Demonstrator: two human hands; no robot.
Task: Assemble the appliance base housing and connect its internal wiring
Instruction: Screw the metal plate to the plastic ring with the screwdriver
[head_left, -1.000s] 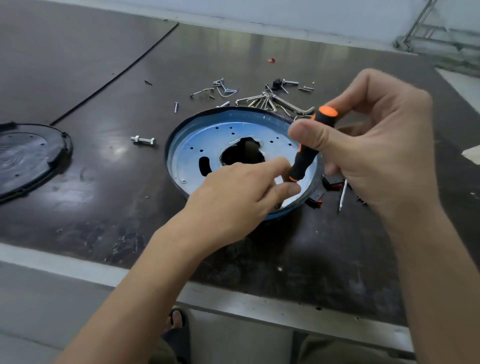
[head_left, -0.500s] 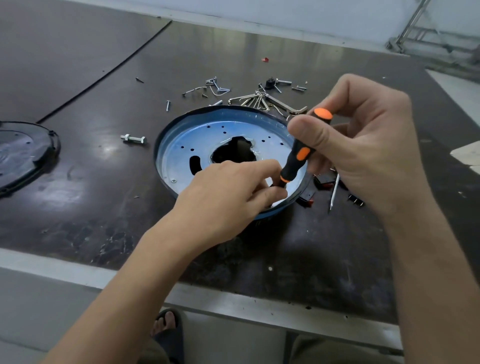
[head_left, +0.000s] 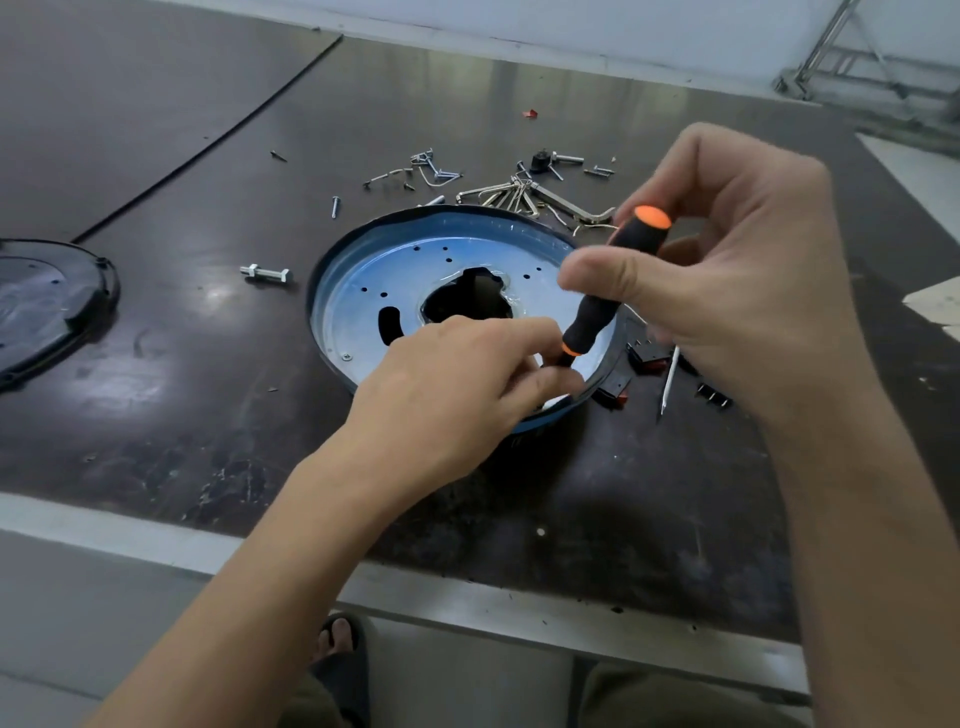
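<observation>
Over the scuffed dark table (head_left: 197, 415), right hand (head_left: 737, 301) grips screwdriver (head_left: 595, 317), left hand (head_left: 447, 389) pinches its tip.

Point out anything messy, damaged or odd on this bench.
Loose screws and hex keys lie scattered behind the blue base plate. The plate's centre hole has a ragged, uneven edge. A small red fragment lies alone farther back.

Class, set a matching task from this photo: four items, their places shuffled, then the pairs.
1 black-and-orange screwdriver
2 silver bolt with nut
3 round black plastic cover
4 bunch of silver hex keys

a left edge of view
b in the right hand
c beyond the round blue metal plate
d just left of the plate

Pairs: 1-b, 2-d, 3-a, 4-c
</observation>
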